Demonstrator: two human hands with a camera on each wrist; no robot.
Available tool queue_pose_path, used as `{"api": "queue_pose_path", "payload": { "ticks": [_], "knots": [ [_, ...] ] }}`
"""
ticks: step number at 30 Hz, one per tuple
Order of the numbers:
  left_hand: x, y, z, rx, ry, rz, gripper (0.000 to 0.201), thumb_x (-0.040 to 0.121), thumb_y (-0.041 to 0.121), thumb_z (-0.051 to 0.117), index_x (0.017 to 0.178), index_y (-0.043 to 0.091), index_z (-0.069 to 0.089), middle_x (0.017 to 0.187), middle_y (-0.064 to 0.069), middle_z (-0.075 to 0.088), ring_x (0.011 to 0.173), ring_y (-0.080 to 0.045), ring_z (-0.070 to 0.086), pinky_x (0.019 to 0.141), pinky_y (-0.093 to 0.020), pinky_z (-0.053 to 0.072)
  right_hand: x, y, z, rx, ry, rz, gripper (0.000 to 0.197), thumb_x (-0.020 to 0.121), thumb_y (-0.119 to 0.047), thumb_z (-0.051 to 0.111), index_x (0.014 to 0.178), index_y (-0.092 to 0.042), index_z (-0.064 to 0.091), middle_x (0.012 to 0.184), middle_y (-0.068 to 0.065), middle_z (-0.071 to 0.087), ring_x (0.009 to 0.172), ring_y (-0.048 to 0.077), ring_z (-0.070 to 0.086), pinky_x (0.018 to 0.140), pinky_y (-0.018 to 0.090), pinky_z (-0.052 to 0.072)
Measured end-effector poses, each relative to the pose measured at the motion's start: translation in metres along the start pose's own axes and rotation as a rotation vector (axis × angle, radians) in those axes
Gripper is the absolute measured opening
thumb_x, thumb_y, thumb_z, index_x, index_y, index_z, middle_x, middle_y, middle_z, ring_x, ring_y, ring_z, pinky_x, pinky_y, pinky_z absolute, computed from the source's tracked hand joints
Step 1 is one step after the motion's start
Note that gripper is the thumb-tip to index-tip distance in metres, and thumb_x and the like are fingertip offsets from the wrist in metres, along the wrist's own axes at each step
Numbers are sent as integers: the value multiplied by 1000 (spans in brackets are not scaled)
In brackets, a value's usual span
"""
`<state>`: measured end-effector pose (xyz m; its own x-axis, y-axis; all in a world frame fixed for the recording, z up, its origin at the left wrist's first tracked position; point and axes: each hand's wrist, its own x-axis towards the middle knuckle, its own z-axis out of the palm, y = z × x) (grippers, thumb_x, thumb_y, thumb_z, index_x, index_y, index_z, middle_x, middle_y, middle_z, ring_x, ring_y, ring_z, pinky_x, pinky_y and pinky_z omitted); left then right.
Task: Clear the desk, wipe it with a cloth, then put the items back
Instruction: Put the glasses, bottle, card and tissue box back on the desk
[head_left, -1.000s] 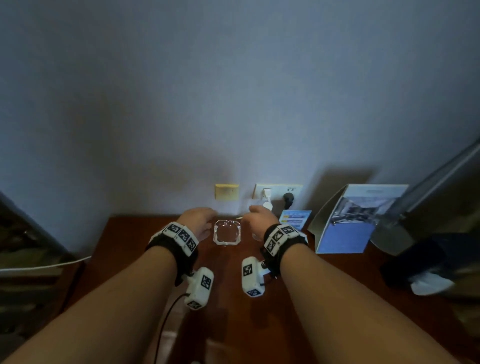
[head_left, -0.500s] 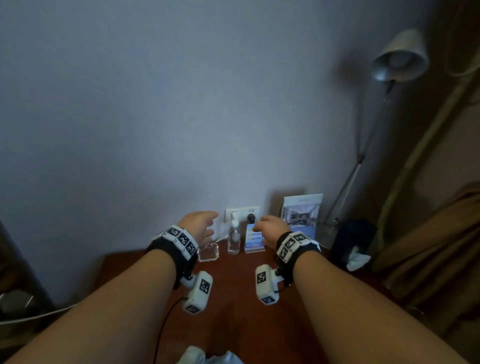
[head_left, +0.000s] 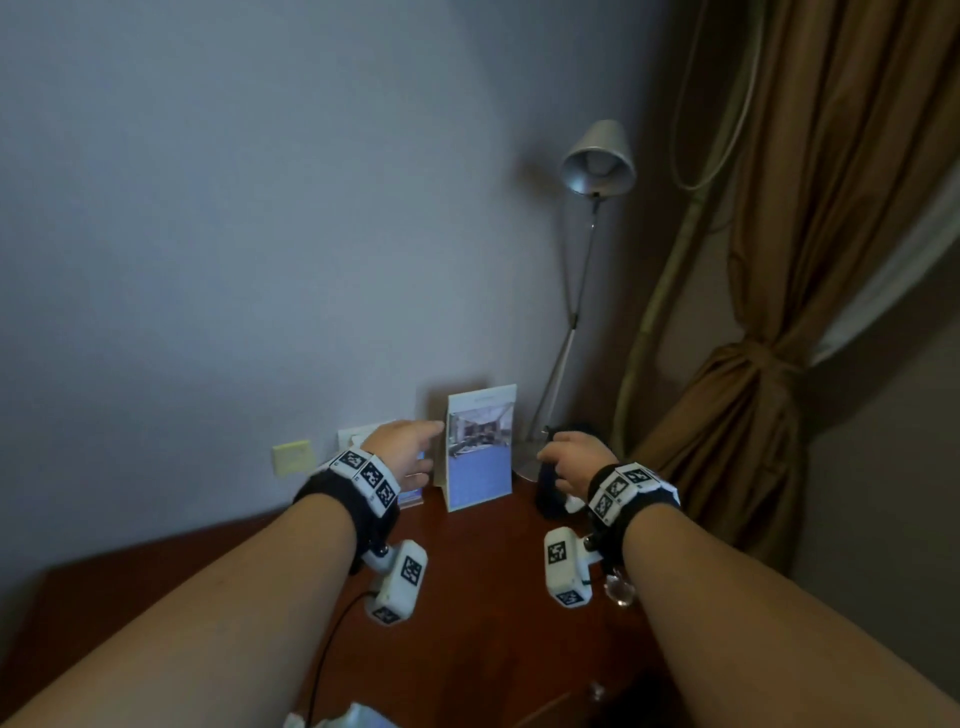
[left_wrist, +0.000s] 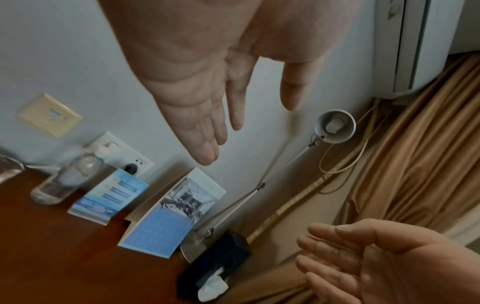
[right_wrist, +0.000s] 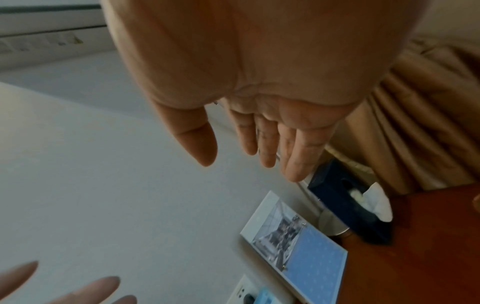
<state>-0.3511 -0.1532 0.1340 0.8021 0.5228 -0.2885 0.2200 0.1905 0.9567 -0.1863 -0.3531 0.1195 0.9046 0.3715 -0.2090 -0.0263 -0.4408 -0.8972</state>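
On the brown desk a folded blue-and-white card with a photo stands against the wall. My left hand hovers open just left of the card, fingers straight, holding nothing. My right hand hangs open right of the card, above a dark tissue box with a white tissue sticking out. A small blue sign in a clear stand and a clear bottle stand further left.
A grey desk lamp rises from a round base behind the tissue box. Brown curtains hang at the right. Wall sockets and a yellow plate sit low on the wall. Something pale lies at the desk's near edge.
The head view has swung right, from the glass ashtray and bottle to the card, lamp and curtain. Both hands moved right with it, now flanking the standing card.
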Motion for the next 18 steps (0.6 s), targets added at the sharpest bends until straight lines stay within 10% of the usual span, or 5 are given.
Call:
{"api": "queue_pose_path", "payload": {
  "ticks": [4,9,13,18],
  "knots": [
    [14,-14,44,54,-81,-25,49,88,44,74,127,19,60,128,-1,63,109,-23,65,83,-38,58,1,36,-42,14,103,53,65,81,-17,73,143,-11,55,131,12,62,121,33,60,103,42,52],
    [28,-40,102,150,-153,-45,32,94,33,71,121,21,57,128,-6,57,110,-26,64,90,-42,58,0,90,-94,4,198,141,58,74,-25,77,129,-16,62,82,8,62,73,25,62,61,34,47],
    [47,-63,151,206,-200,-85,24,95,30,71,113,22,59,128,-6,58,109,-25,62,91,-42,58,5,134,-133,3,233,205,31,82,-16,74,111,-20,64,89,13,69,76,25,65,68,40,55],
    [83,-94,209,276,-260,-157,35,93,31,73,123,21,59,130,-6,58,111,-25,62,95,-42,57,45,202,-169,-11,200,329,41,57,-32,84,89,-33,58,81,-3,57,77,21,59,72,33,51]
  ]
}}
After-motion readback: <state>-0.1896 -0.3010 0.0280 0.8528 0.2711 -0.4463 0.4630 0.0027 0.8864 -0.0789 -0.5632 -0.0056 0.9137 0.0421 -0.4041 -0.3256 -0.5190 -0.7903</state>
